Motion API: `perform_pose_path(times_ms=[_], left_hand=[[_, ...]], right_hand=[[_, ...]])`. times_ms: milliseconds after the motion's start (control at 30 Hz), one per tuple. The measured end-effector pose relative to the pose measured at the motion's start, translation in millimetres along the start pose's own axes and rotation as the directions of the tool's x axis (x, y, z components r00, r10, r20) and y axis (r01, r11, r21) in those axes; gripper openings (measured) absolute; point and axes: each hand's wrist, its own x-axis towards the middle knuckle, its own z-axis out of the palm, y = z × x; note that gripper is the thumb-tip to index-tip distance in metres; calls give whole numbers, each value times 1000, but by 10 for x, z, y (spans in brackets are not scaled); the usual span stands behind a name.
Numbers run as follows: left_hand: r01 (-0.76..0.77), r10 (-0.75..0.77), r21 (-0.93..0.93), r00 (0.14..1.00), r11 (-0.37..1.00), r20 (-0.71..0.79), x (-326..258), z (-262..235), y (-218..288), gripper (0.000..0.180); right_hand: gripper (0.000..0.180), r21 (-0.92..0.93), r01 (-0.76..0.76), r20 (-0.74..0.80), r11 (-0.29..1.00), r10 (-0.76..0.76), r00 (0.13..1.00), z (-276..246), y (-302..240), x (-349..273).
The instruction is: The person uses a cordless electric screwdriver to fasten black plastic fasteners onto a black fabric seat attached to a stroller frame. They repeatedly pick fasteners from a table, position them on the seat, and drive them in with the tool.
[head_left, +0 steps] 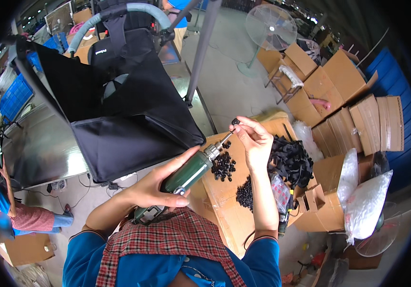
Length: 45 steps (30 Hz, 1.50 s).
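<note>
A green electric screwdriver (188,173) lies in the grip of my left hand (153,189), its bit pointing up and to the right. Between the thumb and fingertips of my right hand (257,143) is a small black plastic part (235,121), close to the bit's tip; whether they touch I cannot tell. Just beyond the screwdriver stands a stroller with black fabric (143,138) and grey frame tubes (202,57). Below my right hand, loose black plastic pieces (223,166) and a heap of smaller black ones (245,193) lie on a cardboard surface (222,205).
Black straps (291,162) lie piled beside my right forearm, near another power tool (285,217). The stroller stands on a metal bench (57,153). Cardboard boxes (339,76), a white plastic bag (370,205) and a standing fan (271,27) are to the right. A co-worker (28,210) is at left.
</note>
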Motion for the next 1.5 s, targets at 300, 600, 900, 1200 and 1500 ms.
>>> perform_pose_path(times_ms=[300,600,900,1200,1500], left_hand=[[-103,104,20,990,995,-98,-214,-41,83,105],[-302,295,-142,953,943,-71,-643,-262,164,112],[-408,387,-173,911,896,-146,-1505,-448,392,118],[-517,491,-120,849,847,-192,-1513,-515,463,120],[-606,553,-7,731,796,-399,-2400,-498,661,125]], right_hand=[[26,-51,130,141,990,-122,982,422,-178,66],[53,24,156,79,988,-157,984,581,212,884],[104,142,-268,237,953,230,944,1116,1739,1233],[68,53,-524,528,850,422,737,1779,2712,1970],[91,-131,-339,576,932,350,739,3923,2395,1469]])
